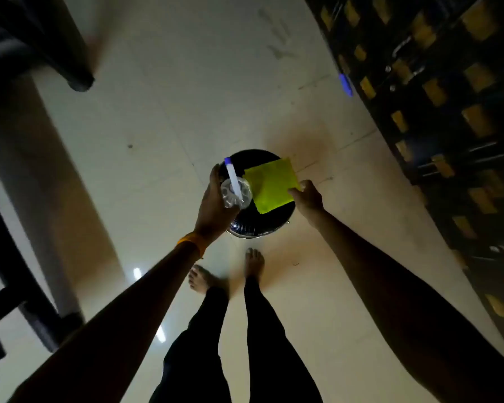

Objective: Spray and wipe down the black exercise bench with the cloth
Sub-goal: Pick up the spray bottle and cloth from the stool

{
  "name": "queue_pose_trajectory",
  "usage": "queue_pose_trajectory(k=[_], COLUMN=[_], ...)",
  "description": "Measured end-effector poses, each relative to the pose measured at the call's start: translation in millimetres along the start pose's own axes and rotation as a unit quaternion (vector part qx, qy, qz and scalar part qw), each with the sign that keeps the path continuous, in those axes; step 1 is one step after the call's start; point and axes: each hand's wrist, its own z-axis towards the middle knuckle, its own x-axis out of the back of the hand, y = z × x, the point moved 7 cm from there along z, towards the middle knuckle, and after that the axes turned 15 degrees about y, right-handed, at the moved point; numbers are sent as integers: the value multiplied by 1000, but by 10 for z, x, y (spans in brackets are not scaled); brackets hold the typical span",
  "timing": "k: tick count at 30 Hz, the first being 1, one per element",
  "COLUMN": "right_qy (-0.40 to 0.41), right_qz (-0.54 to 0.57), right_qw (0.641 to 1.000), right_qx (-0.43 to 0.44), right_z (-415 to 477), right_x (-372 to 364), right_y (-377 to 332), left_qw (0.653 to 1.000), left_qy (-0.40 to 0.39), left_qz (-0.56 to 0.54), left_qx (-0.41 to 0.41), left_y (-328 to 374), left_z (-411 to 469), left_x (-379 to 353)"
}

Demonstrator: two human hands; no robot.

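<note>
Yellow-green cloth (pixel 271 184) lies folded on a round black stool (pixel 262 222) — my right hand (pixel 307 199) pinches its near corner, my left hand (pixel 216 205) grips the clear spray bottle (pixel 235 193) just beside it.

Visibility is limited. The left hand (pixel 216 203) covers the body of the clear spray bottle (pixel 235 193); only its top and white nozzle show, and its contents cannot be judged. The round black stool (pixel 255 221) is largely covered by the bottle, both hands and the yellow cloth (pixel 271 184); its legs are hidden beneath the seat. The right hand (pixel 307 199) sits at the cloth's edge; whether its fingers (pixel 296 194) pinch it cannot be told. The dark frame (pixel 41 42) at upper left is blurred and cut by the picture's edge. The patterned dark rack (pixel 448 112) at right is blurred, its items unidentifiable. Both forearms run out at the bottom edge.
</note>
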Motion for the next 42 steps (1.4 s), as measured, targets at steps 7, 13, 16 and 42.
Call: queue_pose_trajectory(k=[7,13,16,42], right_qy=[-3,39,-8,-339], right_qz=[-47,-48,17,161], right_qw=[998,996,997,917], right_qx=[-37,-65,-69,139], right_z=[633,865,802,-2426], right_x=[-494,-614,-608,-1429], right_y=[224,308,161,-4521], left_qw=[995,985,981,855], left_qy=[86,152,166,479], left_qz=[-22,-17,-58,-200], left_qx=[-39,-81,-82,4], left_y=[-259,-253,-193,610], left_z=[318,490,536,268], left_x=[-391,-436,-339,4483])
